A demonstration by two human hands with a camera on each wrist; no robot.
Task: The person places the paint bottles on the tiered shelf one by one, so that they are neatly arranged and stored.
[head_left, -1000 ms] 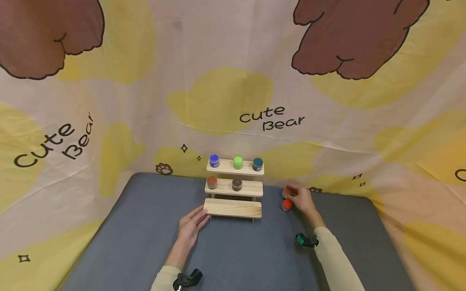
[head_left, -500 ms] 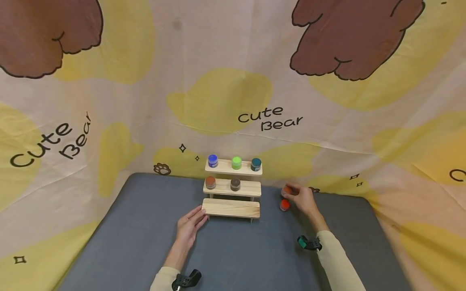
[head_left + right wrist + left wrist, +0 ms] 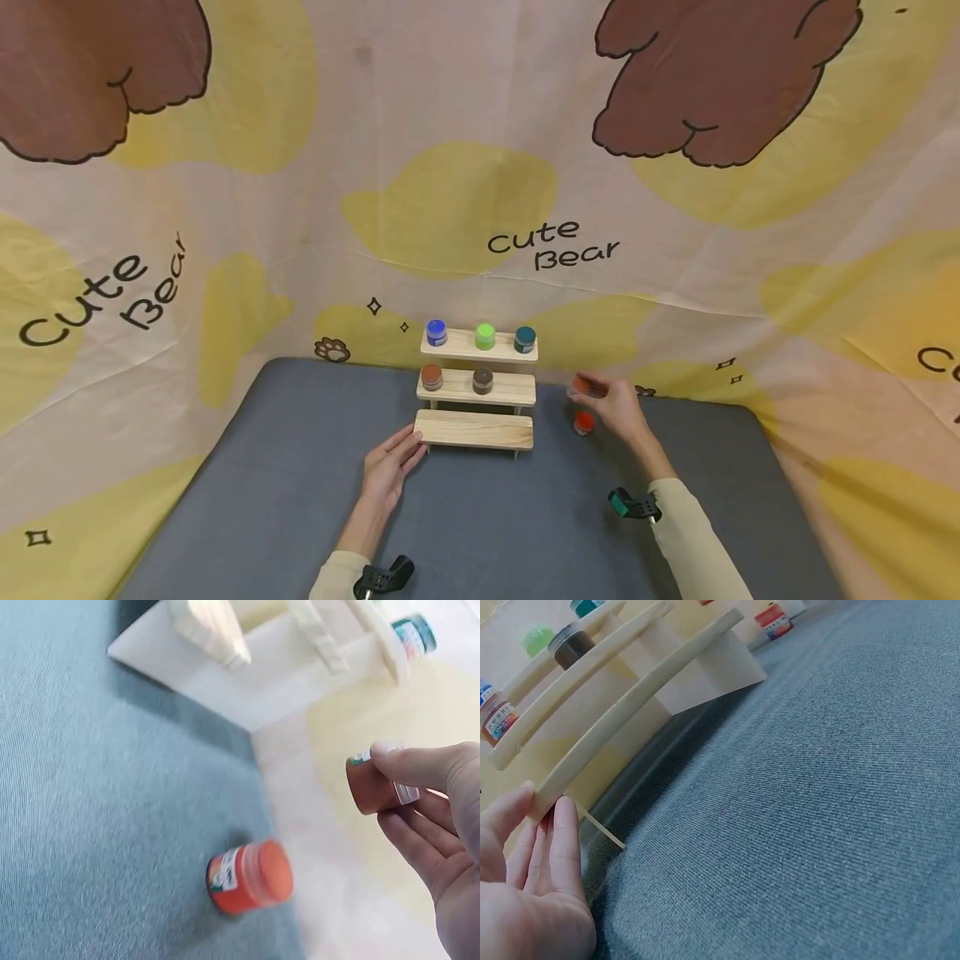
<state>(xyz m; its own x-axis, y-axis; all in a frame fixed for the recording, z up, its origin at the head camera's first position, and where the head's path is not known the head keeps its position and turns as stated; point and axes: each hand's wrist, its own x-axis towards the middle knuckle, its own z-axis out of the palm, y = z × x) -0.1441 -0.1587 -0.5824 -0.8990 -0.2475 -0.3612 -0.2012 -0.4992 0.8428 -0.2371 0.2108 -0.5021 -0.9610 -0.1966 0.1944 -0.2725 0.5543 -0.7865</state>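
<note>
A three-tier wooden display stand point(image 3: 474, 429) stands on the table. My left hand point(image 3: 385, 471) pinches the left end of its lowest shelf, thumb at the edge and fingers beneath, as the left wrist view shows. Between the thumb and fingers of my right hand point(image 3: 620, 410) is a small reddish-brown paint jar point(image 3: 371, 784), tilted and held off the table to the right of the stand. Below it, an orange-red paint jar point(image 3: 583, 423) sits on the table, apart from the hand.
The top shelf bears a blue jar point(image 3: 436, 332), a green jar point(image 3: 485, 336) and a teal jar point(image 3: 525, 339). On the middle shelf are a brown jar point(image 3: 431, 377) at left and a dark brown jar point(image 3: 483, 381). A patterned cloth point(image 3: 450, 208) hangs behind the grey table point(image 3: 480, 533).
My right hand has lifted the reddish-brown paint jar and shifted it slightly left, away from the orange-red one. The left hand stays at the shelf end. The head view has turned slightly.
</note>
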